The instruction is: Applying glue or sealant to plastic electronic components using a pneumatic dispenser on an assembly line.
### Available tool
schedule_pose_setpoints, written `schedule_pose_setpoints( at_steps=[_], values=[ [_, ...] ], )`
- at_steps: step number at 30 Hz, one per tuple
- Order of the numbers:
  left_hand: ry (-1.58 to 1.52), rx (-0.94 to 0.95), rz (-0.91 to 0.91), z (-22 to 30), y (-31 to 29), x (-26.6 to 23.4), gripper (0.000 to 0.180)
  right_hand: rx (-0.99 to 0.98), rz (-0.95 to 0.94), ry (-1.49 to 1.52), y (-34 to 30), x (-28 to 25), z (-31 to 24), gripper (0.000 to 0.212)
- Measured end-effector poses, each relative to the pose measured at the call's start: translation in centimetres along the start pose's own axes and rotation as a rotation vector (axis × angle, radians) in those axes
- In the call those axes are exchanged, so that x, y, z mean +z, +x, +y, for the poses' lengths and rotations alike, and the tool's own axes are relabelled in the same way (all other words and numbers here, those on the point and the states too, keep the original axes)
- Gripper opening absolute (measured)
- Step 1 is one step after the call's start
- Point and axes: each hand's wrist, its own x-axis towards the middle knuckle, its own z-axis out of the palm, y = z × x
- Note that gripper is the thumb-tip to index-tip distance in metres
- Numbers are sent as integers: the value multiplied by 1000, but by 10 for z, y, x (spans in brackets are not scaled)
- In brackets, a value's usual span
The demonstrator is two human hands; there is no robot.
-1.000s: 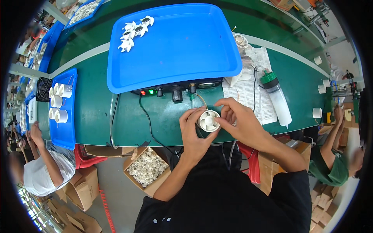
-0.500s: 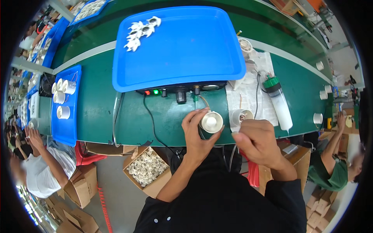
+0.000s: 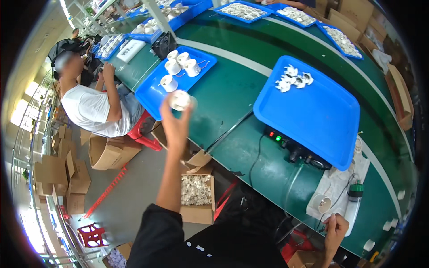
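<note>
My left hand [image 3: 175,125] is raised to the left, its fingers around the rim of a white round plastic cup [image 3: 180,100], slightly blurred. The cup is just above the near edge of a small blue tray [image 3: 146,93], where several similar white cups [image 3: 169,83] stand, some with thin reddish wires. At the right, my right hand [image 3: 336,228] is closed by the table's front edge; whatever its fingers may pinch is too small to tell. Close to it, a white cup of tiny parts [image 3: 321,203] lies tilted on a white paper sheet [image 3: 336,192].
A large blue tray [image 3: 313,118] with several white finned parts [image 3: 292,79] rests over a black control box [image 3: 292,151]. A green-capped syringe [image 3: 356,192] lies at the right. Below the table is a carton of white parts [image 3: 196,190]. A co-worker [image 3: 89,100] sits at the left.
My left hand has carried the white cup left, from in front of the control box to the small tray. My right hand has lowered beside the parts cup. The view has turned left.
</note>
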Motion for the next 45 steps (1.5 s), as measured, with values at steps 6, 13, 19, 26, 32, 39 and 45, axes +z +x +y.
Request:
schedule_pose_setpoints(
  at_steps=[6,13,19,26,32,39,45],
  values=[
    [485,51,-139,-117,69,3,61,-74,-90,-123,21,8,-52,22],
    [631,384,-56,-142,122,9,45,74,-93,-179,39,4,-46,28],
    [557,342,-121,-157,107,32,51,24,-63,-413,23,13,-27,57],
    [688,379,42,-87,89,17,49,-68,82,-498,21,27,-22,53],
    [-248,89,-694,89,-45,23,40,-314,-52,-176,43,63,-61,54],
    [-323,266,-1242,150,-135,32,75,-330,-363,-309,63,101,-80,54],
    [-330,259,-1022,146,-169,29,66,-394,-172,-200,118,77,-116,34]
  ],
)
